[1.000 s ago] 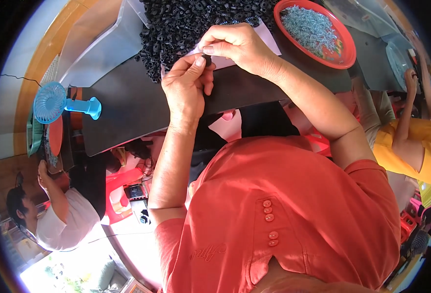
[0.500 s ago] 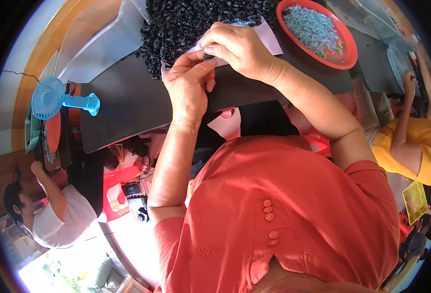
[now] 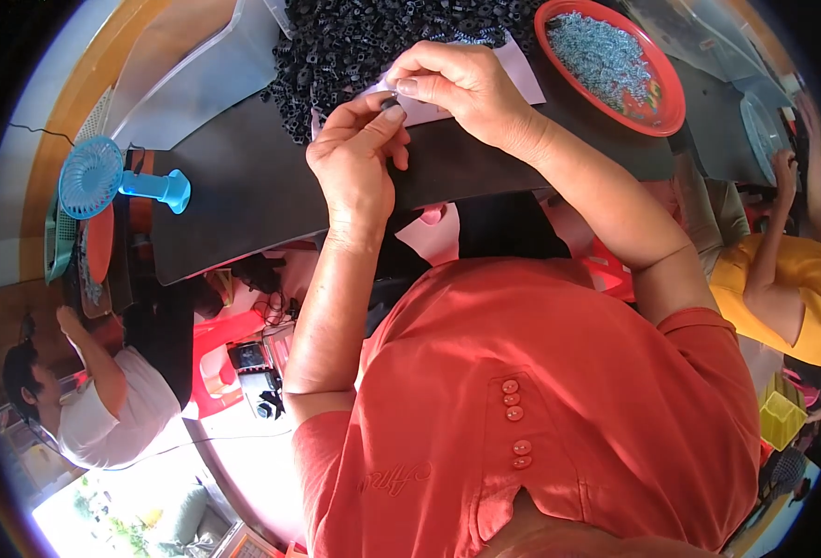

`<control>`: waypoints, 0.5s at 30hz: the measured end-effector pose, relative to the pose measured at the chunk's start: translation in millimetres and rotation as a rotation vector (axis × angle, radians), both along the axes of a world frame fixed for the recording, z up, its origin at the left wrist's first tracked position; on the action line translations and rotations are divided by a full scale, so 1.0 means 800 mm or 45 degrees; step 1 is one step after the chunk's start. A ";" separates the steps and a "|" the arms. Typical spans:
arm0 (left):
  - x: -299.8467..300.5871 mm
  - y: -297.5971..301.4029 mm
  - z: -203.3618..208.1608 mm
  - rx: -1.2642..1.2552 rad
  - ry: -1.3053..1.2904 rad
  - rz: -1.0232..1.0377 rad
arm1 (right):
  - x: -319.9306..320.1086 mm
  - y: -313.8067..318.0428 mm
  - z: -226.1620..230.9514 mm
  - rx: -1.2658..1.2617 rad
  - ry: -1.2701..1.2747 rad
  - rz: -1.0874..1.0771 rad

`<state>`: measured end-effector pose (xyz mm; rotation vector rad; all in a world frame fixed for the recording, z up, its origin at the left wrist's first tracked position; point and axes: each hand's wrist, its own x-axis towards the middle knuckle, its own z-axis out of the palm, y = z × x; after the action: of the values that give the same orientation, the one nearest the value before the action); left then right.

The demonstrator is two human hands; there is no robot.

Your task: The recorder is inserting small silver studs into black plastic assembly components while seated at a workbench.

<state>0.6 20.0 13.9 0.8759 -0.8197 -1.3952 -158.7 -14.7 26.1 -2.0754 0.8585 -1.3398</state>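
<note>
My left hand [image 3: 354,163] is raised over the dark table and pinches a small black plastic part [image 3: 389,103] between thumb and forefinger. Beside it, my right hand [image 3: 471,93] has thumb and forefinger pressed together just above that part; whatever is in them is too small to make out. Behind both hands spreads a large heap of similar black plastic parts [image 3: 364,46]. A pale sheet [image 3: 520,73] lies under the hands at the heap's near edge. To the right, a red oval tray [image 3: 663,119] holds many small bluish, shiny pieces [image 3: 596,60].
A blue handheld fan [image 3: 94,177] stands at the table's left end. A translucent plastic bin [image 3: 182,88] is at the back left. The dark tabletop [image 3: 233,186] ends close to my body. One person [image 3: 117,409] sits left, another in yellow [image 3: 787,288] right.
My right fingertips have drawn slightly up and away from the black part, opening a small gap between the hands. My left hand keeps its pinch.
</note>
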 end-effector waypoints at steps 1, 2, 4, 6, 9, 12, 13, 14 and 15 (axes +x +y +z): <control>0.000 0.000 -0.001 -0.026 -0.053 -0.012 | 0.001 -0.001 -0.001 -0.029 0.016 0.010; 0.000 0.000 -0.002 -0.026 -0.053 -0.012 | 0.001 -0.003 -0.002 -0.058 0.033 0.021; 0.001 0.000 -0.002 -0.015 -0.062 -0.055 | -0.002 -0.006 -0.006 -0.084 0.065 0.050; 0.004 0.001 -0.004 0.001 -0.072 -0.059 | -0.003 -0.008 -0.006 -0.115 0.095 0.087; 0.007 0.002 -0.004 0.031 -0.040 -0.043 | -0.004 -0.005 -0.001 -0.155 0.157 0.138; 0.011 0.003 -0.004 0.055 0.046 -0.013 | -0.002 0.003 -0.001 -0.186 0.231 0.179; 0.013 0.003 -0.004 0.068 0.090 -0.009 | 0.001 0.004 -0.004 -0.200 0.222 0.204; 0.015 0.005 -0.003 0.066 0.093 -0.008 | 0.002 0.004 -0.005 -0.212 0.213 0.225; 0.017 0.008 -0.002 0.085 0.019 -0.012 | 0.002 0.005 -0.004 -0.184 0.214 0.251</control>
<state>14.3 26.2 12.0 0.9127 -0.7702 -1.4424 -156.8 -10.5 22.6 -2.3434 0.6194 -1.1649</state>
